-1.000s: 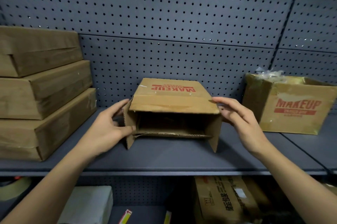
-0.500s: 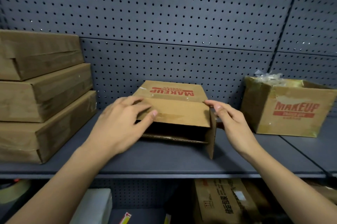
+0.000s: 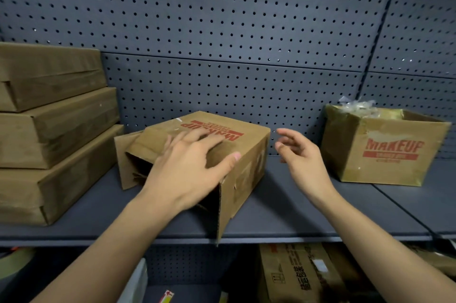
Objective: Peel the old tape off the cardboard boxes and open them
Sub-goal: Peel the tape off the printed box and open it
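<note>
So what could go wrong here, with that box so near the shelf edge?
Two risks, probably. The middle box lies askew with one open flap poking past the front edge of the shelf. Only the left hand presses on it and the right hand touches nothing, so it could slip off. Its other flap sits close to the stack of flat boxes and might snag there.

A dark grey pegboard wall (image 3: 222,19) backs the grey metal shelf (image 3: 308,214), its panels meeting at a horizontal seam and a slanting upright (image 3: 387,19). Beneath, a lower level (image 3: 190,265) sits in shadow, perhaps pegboard-backed too.
</note>
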